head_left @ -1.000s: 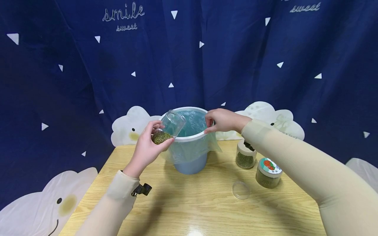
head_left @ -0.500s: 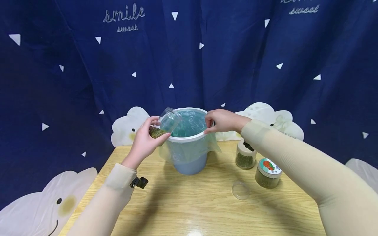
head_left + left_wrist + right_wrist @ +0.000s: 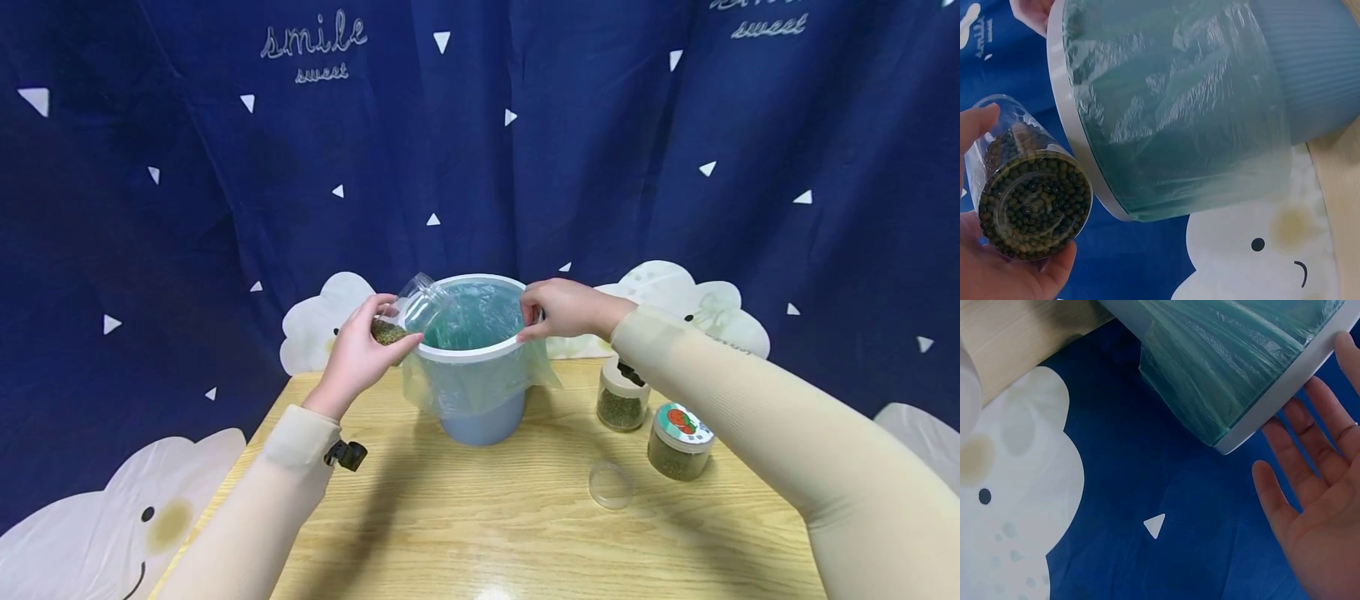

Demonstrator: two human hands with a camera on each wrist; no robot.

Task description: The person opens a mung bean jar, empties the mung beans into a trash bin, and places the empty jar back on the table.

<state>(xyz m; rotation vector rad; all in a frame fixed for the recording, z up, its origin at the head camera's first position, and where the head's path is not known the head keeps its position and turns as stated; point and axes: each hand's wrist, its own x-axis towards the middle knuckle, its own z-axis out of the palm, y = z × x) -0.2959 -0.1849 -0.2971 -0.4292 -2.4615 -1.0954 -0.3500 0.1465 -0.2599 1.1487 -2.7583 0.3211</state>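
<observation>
My left hand (image 3: pixel 356 353) grips a clear jar (image 3: pixel 420 303) with green beans in its lower part. The jar leans with its mouth toward the left of a blue bin (image 3: pixel 480 427); seen by the left wrist, the beans (image 3: pixel 1036 203) lie against its base. A thin green bag (image 3: pixel 459 390) lines the bin and hangs over its outside under a white rim ring (image 3: pixel 1285 395). On the bin's right side, my right hand (image 3: pixel 566 307) holds the rim, fingertips against it and the little finger apart.
To the right on the wooden table (image 3: pixel 450 533) stand a lidded jar of dark green contents (image 3: pixel 622 408) and a jar with a tomato-picture lid (image 3: pixel 680 446). A clear round lid (image 3: pixel 611 486) lies before them. A blue curtain (image 3: pixel 420 150) hangs behind.
My left hand has shifted a little left with the tilted jar, whose mouth now sits by the bin's left rim. The right hand stays on the rim.
</observation>
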